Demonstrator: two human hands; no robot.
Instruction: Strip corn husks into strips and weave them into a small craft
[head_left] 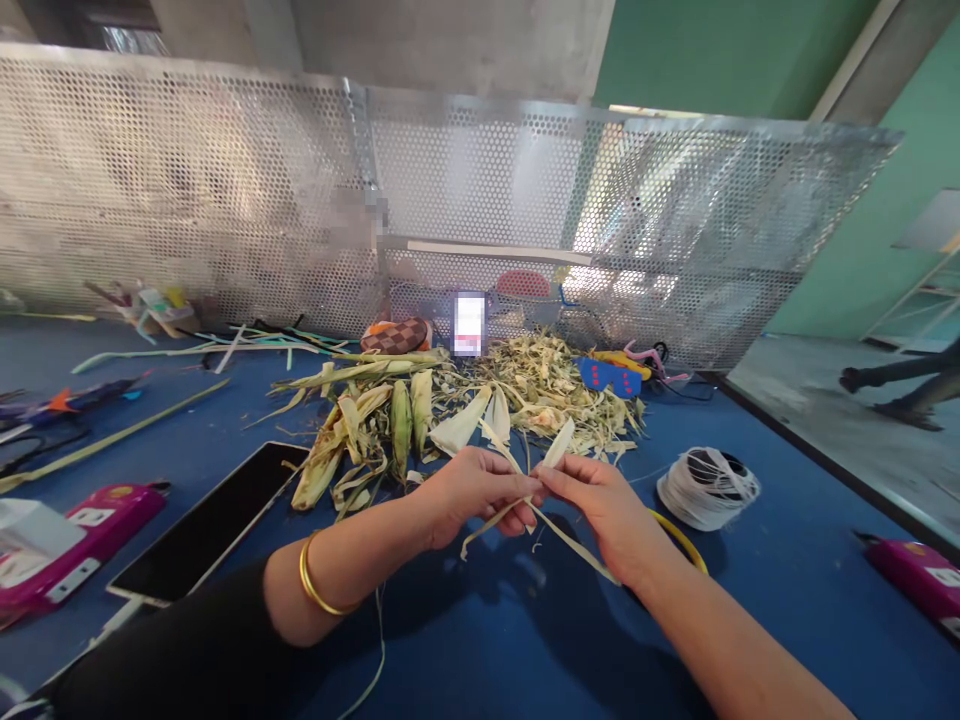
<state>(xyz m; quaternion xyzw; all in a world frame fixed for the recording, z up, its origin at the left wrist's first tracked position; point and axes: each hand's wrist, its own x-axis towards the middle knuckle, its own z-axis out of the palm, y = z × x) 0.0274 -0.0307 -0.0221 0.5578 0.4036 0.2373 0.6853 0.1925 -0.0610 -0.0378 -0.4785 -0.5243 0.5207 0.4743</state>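
My left hand (484,493) and my right hand (592,497) meet over the blue table, fingertips pinched close together. Between them are pale corn husk strips (574,548) that cross one another, with ends sticking out toward the husk pile and down toward me. Both hands are closed on these strips; the exact crossing point is partly hidden by the fingers. Just beyond my hands lie wide cream corn husks (459,425) and greener whole husks (401,428). A spool of white string (707,488) stands to the right of my right hand.
A heap of shredded husk (559,375) lies at the back against a perforated metal screen (480,165). On the left are a dark tablet (217,515) and a magenta power strip (112,520); another power strip (919,575) is at right. Blue cut-out glasses (611,377) sit beside the heap. A person's legs (915,385) show far right.
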